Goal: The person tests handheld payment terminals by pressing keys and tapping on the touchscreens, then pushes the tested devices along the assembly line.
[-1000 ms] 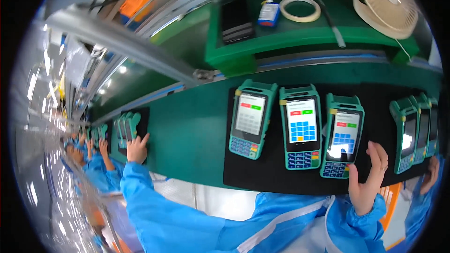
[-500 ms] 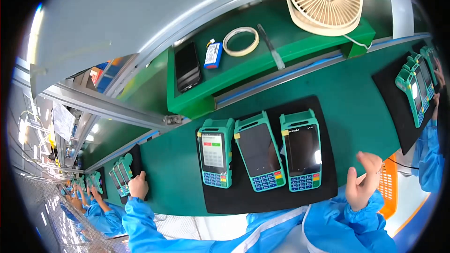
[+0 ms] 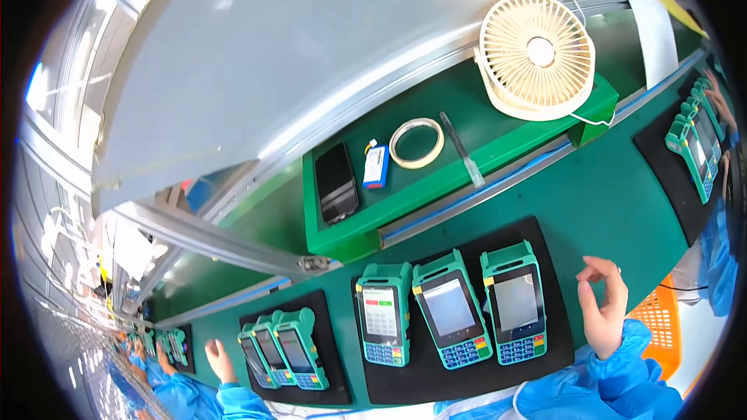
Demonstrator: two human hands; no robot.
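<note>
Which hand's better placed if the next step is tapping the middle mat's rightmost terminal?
Right, I'd say. The right hand looks empty, just beyond the middle mat's right edge, nearest that terminal. The left hand is off by the left mat, with other terminals in between.

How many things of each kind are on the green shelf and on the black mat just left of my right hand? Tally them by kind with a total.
Card machines: 3
Fan: 1
Tape roll: 1
Pen: 1
Battery: 1
Phone: 1
Total: 8
</note>
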